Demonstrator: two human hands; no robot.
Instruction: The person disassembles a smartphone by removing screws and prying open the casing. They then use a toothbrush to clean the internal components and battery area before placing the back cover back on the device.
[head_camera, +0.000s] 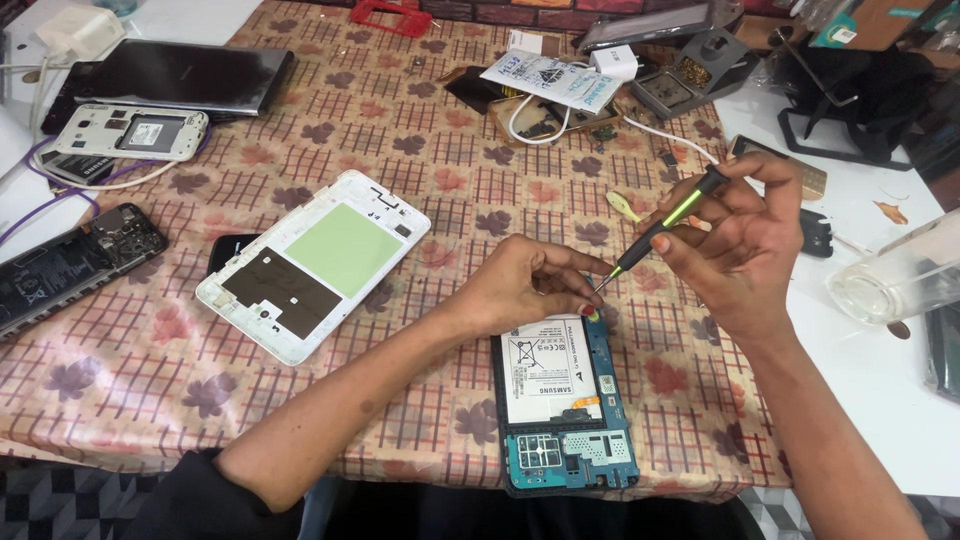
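Opened tablet (560, 400): back removed, battery and blue circuit board exposed; lies at the near edge of the worktop (420, 170), right of centre. Left hand (520, 285): fingers curled, tips pressing on the tablet's far end, holding nothing. Right hand (740, 245): closed around a black-and-green screwdriver (660, 228), tip angled down to the tablet's far right corner. White back cover (315, 262): inner side up, left of the tablet, apart. Clear jar (895, 280): right edge.

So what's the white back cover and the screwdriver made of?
The white back cover looks like matte plastic: thin moulded edges, with green and brown patches on it. The screwdriver in the right hand seems to have a black and green plastic handle and a thin, probably metal tip.
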